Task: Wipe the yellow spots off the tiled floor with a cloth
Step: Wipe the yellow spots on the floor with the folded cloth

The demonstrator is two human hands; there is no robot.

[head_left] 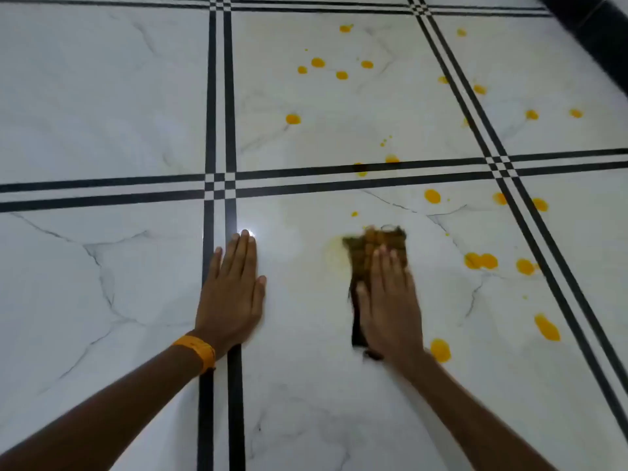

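Observation:
My right hand (390, 300) lies flat on a dark brown cloth (373, 243), pressing it to the white marble-look tiled floor (102, 113); both look blurred. A pale yellow smear (334, 256) spreads just left of the cloth. Several yellow spots dot the floor: a pair (481, 260) right of the cloth, one (440, 350) by my right wrist, an elongated one (547, 328) further right, and a cluster (317, 62) on the far tile. My left hand (234, 290) rests palm-down on the floor, fingers together, holding nothing. An orange band (198, 350) circles its wrist.
Black double stripes (221, 96) divide the tiles into a grid. A dark object (598, 25) fills the top right corner. A bright light reflection (249, 232) glints at my left fingertips.

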